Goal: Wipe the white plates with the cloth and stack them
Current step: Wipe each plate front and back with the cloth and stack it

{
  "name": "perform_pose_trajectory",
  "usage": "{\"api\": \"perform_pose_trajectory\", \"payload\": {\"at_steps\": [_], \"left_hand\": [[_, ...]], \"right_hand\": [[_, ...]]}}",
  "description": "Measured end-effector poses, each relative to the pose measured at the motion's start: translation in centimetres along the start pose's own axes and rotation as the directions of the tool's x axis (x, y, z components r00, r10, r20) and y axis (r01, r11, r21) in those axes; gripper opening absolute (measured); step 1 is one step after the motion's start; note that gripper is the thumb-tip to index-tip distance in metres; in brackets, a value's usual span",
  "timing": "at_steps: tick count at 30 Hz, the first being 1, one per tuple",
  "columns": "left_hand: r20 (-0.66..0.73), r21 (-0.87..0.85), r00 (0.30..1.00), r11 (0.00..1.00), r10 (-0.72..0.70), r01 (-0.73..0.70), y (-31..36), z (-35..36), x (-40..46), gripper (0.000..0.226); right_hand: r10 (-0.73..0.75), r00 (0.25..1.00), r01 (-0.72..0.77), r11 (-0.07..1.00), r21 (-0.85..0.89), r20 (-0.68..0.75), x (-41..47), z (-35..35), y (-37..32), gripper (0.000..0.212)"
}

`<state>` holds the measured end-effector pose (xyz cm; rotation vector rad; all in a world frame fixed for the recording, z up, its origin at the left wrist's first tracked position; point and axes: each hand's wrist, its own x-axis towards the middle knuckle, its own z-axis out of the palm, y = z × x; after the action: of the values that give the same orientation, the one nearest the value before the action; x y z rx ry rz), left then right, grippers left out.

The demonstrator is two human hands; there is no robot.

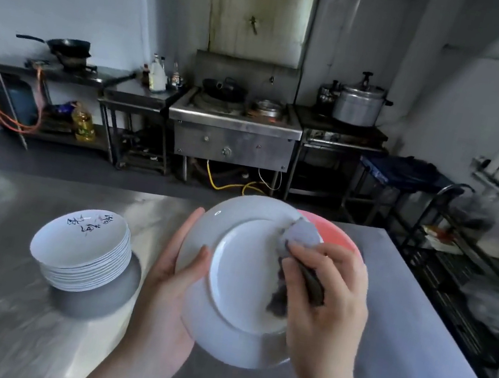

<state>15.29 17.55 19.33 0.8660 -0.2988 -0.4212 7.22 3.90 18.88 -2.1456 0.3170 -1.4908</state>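
My left hand (172, 288) grips a white plate (233, 289) by its left rim, thumb on the face, and holds it tilted above the steel table. My right hand (326, 302) holds a grey-purple cloth (297, 240) bunched in its fingers and presses it against the plate's right side. A stack of several white plates (80, 249) sits on the table to the left, with dark handwriting on the top plate.
A pink-red basin (338, 236) shows behind the held plate. The steel table (3, 312) ends at the right beside a wire rack (469, 294). Stoves, woks and a pressure cooker (360, 103) line the far wall.
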Motion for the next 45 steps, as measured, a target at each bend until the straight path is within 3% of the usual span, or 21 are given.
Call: {"api": "perform_pose_trajectory", "payload": {"at_steps": [2, 3, 7, 12, 16, 18, 21, 22, 25, 26, 29, 30, 32, 34, 37, 39, 42, 45], "left_hand": [[0.003, -0.014, 1.000, 0.999, 0.029, -0.029, 0.1, 0.7, 0.2, 0.056], [0.000, -0.014, 0.999, 0.999, 0.045, -0.045, 0.2, 1.1, 0.3, 0.054], [0.007, 0.000, 0.993, 0.993, 0.121, -0.121, 1.1, 3.2, 0.5, 0.054], [0.112, -0.021, 0.980, 0.987, 0.162, -0.161, 3.0, 3.7, 0.7, 0.052], [0.213, 0.106, 0.949, 0.960, 0.231, -0.257, 3.8, 4.0, 0.4, 0.043], [0.323, 0.173, 0.913, 0.933, 0.248, -0.315, 4.4, 4.4, 0.4, 0.044], [0.424, 0.207, 0.875, 0.915, 0.235, -0.346, 5.5, 4.5, 0.5, 0.041], [0.449, 0.208, 0.863, 0.912, 0.233, -0.355, 5.8, 4.5, 0.6, 0.040], [0.455, 0.224, 0.849, 0.889, 0.267, -0.400, 6.8, 4.4, 0.7, 0.043], [0.457, 0.219, 0.848, 0.890, 0.269, -0.400, 6.9, 4.4, 0.7, 0.043], [0.468, 0.152, 0.855, 0.932, 0.225, -0.329, 7.2, 4.5, 0.8, 0.045], [0.468, 0.140, 0.856, 0.938, 0.219, -0.316, 7.2, 4.6, 0.8, 0.044], [0.405, 0.115, 0.883, 0.945, 0.236, -0.305, 7.2, 4.9, 0.9, 0.044], [0.253, 0.081, 0.933, 0.955, 0.258, -0.286, 7.2, 5.3, 1.2, 0.048], [0.072, -0.021, 0.949, 0.951, 0.308, -0.308, 7.2, 6.3, 1.7, 0.048], [0.005, -0.068, 0.935, 0.933, 0.354, -0.353, 6.8, 7.6, 1.7, 0.044], [-0.109, -0.144, 0.935, 0.925, 0.338, -0.352, 5.7, 9.7, 1.2, 0.044], [-0.141, -0.234, 0.953, 0.927, 0.266, -0.294, 5.0, 10.7, 0.9, 0.039]], "right_hand": [[-0.267, 0.946, 0.274, 0.962, -0.017, 0.182, 0.1, 0.0, -0.3, 0.015], [-0.321, 0.920, 0.333, 0.943, -0.016, 0.227, 0.7, -0.1, -0.3, 0.016], [-0.142, 0.990, 0.142, 0.988, -0.057, 0.003, 3.4, 0.5, -1.1, 0.018], [-0.431, 0.885, 0.434, 0.901, 0.018, 0.176, 2.8, 0.1, -1.4, 0.021], [-0.178, 0.982, 0.178, 0.984, -0.008, -0.066, 7.4, -0.8, -1.5, 0.021], [-0.207, 0.978, 0.207, 0.977, 0.048, 0.002, 8.5, -0.2, -3.3, 0.021], [-0.526, 0.820, 0.505, 0.851, 0.146, 0.226, 9.3, -0.7, -4.6, 0.020], [-0.544, 0.799, 0.523, 0.839, 0.151, 0.254, 10.2, -1.1, -4.6, 0.019], [-0.373, 0.915, 0.354, 0.925, 0.135, 0.156, 12.2, -1.8, -4.3, 0.018], [-0.364, 0.922, 0.345, 0.928, 0.141, 0.136, 12.1, -1.7, -4.6, 0.018], [-0.521, 0.831, 0.492, 0.852, 0.180, 0.195, 11.1, -1.6, -5.0, 0.019], [-0.515, 0.831, 0.483, 0.855, 0.188, 0.211, 11.4, -1.8, -4.8, 0.020], [-0.350, 0.920, 0.315, 0.928, 0.196, 0.177, 12.4, -2.3, -3.9, 0.019], [-0.155, 0.981, 0.121, 0.960, 0.252, 0.120, 12.7, -2.6, -3.0, 0.020], [0.094, 0.995, -0.094, 0.933, 0.347, 0.016, 11.2, -2.2, -1.7, 0.025], [0.200, 0.972, -0.143, 0.921, 0.364, -0.123, 9.4, -1.5, -1.4, 0.026], [0.075, 0.945, 0.008, 0.968, 0.252, -0.319, 6.4, 0.6, -2.5, 0.019], [-0.185, 0.947, 0.230, 0.961, 0.154, -0.264, 5.3, 1.9, -3.6, 0.018]]}}
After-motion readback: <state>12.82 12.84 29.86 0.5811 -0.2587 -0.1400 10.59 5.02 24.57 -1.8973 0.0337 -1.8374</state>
